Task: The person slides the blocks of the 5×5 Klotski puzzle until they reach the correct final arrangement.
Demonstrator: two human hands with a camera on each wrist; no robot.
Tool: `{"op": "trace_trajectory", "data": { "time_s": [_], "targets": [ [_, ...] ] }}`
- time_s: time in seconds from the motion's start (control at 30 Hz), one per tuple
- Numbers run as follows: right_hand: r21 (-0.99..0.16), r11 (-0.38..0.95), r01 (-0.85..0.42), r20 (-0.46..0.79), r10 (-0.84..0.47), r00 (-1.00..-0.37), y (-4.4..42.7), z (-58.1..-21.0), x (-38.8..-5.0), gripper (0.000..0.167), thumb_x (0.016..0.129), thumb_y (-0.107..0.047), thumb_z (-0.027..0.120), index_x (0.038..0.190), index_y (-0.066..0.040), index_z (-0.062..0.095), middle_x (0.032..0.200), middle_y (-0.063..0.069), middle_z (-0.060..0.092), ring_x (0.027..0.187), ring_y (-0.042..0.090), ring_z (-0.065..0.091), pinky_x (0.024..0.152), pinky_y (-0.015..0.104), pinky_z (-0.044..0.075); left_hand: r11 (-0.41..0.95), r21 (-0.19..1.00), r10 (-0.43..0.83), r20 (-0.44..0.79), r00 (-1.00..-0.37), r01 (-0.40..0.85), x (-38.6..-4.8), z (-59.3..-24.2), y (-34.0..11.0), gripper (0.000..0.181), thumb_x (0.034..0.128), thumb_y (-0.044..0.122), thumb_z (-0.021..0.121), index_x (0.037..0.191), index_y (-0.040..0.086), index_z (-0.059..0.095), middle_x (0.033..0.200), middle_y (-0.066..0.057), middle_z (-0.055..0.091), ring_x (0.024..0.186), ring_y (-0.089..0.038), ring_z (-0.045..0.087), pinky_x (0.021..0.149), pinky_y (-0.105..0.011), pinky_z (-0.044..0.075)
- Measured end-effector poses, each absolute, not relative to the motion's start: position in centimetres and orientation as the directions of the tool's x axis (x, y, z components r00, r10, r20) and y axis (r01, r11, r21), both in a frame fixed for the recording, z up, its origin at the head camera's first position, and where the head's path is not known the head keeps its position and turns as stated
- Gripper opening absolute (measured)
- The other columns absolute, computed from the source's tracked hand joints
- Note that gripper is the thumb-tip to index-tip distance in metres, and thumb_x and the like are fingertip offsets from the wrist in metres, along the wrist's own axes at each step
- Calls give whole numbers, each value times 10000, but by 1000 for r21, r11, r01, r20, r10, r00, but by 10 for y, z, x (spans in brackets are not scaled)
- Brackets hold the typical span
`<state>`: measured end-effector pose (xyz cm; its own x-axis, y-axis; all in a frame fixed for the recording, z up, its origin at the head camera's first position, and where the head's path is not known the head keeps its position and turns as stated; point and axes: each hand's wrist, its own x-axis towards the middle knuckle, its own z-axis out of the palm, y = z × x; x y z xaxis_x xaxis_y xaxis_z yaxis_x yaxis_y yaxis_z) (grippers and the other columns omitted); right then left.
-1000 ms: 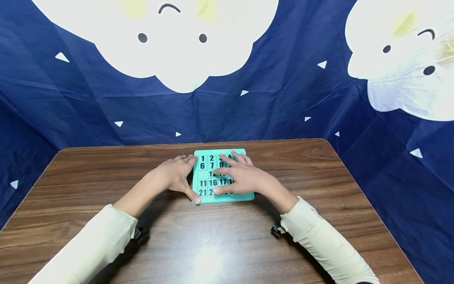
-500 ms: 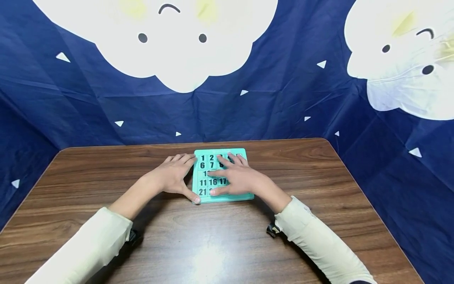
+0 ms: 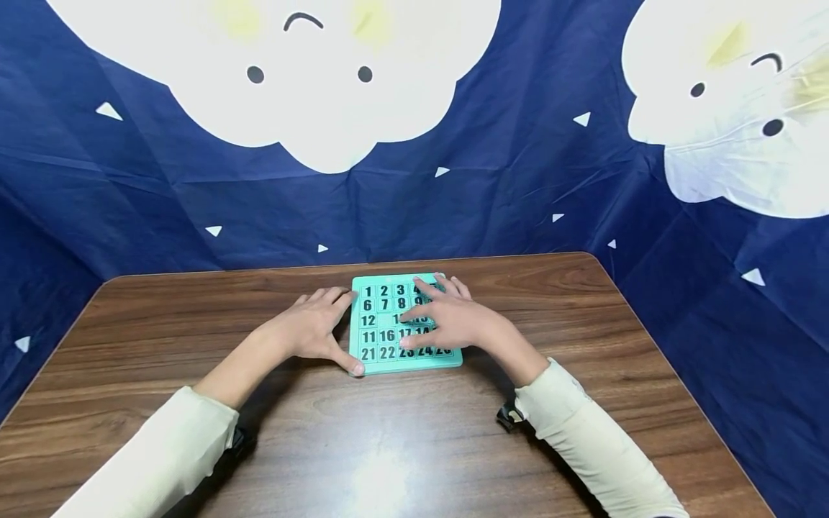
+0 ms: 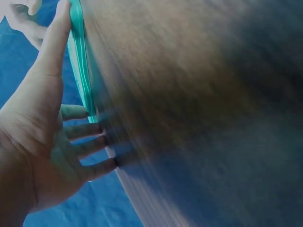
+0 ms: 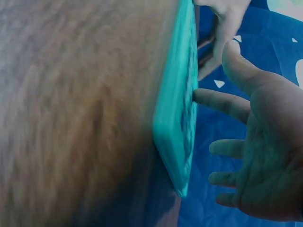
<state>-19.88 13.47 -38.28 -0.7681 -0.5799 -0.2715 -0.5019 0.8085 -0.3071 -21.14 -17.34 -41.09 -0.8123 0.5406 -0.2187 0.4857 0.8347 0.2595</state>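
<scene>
A turquoise number slide puzzle (image 3: 387,277) lies flat on the table, its tiles bearing black numerals. In its third row, the 12 tile (image 3: 368,321) sits at the far left with a gap just right of it. My left hand (image 3: 311,327) rests along the puzzle's left side, thumb at the near corner and straight fingers by the far part of that edge. Over the puzzle's right half, my right hand (image 3: 453,320) has its fingers spread, the index fingertip on a third-row tile. In the right wrist view that index finger (image 5: 222,103) meets the puzzle face. Several right-hand tiles are hidden.
The brown wooden table (image 3: 414,446) extends around the puzzle, its far edge close behind it. A dark blue cloth (image 3: 388,216) with white clouds and triangles hangs beyond. Pale sleeves (image 3: 155,453) cover both forearms.
The 12 tile has slid left to the row's end, and the gap now lies to its right. My right hand went left with it, then back right. The left hand stays at the edge.
</scene>
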Motion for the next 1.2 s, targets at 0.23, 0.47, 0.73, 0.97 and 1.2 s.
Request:
{"op": "trace_trajectory", "data": {
  "time_s": [0.23, 0.47, 0.73, 0.97, 1.2],
  "targets": [
    [-336, 784, -521, -269, -610, -745, 126, -389, -199, 667, 1062, -736, 626, 1652, -428, 583, 1924, 87, 83, 1777, 482, -8, 1401, 770, 16, 841, 241, 535, -250, -807, 483, -213, -409, -171, 1582, 664, 974, 837, 1770, -11, 281, 1789, -307, 367, 1657, -589, 345, 1289, -833, 316],
    [-374, 785, -494, -215, -592, -777, 164, -383, -191, 615, 1034, -680, 720, 1561, -364, 694, 1910, 140, 154, 1774, 497, 1, 1395, 778, 5, 843, 222, 537, -280, -796, 491, -212, -404, -166, 1606, 664, 969, 841, 1766, -45, 263, 1796, -324, 344, 1663, -593, 331, 1300, -817, 319],
    [-379, 762, -525, -203, -622, -756, 173, -385, -178, 624, 1018, -690, 730, 1555, -373, 698, 1904, 156, 166, 1756, 550, 48, 1378, 810, 34, 847, 196, 531, -289, -797, 493, -214, -400, -161, 1602, 639, 951, 876, 1743, -61, 305, 1759, -312, 404, 1643, -539, 399, 1301, -787, 352],
    [-344, 801, -491, -205, -574, -793, 172, -386, -178, 631, 1039, -669, 719, 1565, -322, 695, 1905, 163, 161, 1763, 533, 41, 1389, 789, 18, 851, 200, 525, -311, -793, 485, -215, -400, -158, 1601, 631, 947, 886, 1742, -47, 301, 1761, -306, 397, 1646, -533, 394, 1305, -783, 351],
    [-372, 778, -505, -259, -610, -749, 163, -395, -182, 727, 1040, -709, 688, 1680, -390, 557, 1917, 137, 94, 1759, 542, 17, 1389, 791, 32, 858, 192, 514, -319, -796, 477, -216, -398, -158, 1600, 625, 930, 904, 1733, -54, 300, 1740, -302, 412, 1630, -521, 410, 1303, -785, 350]
  ]
}}
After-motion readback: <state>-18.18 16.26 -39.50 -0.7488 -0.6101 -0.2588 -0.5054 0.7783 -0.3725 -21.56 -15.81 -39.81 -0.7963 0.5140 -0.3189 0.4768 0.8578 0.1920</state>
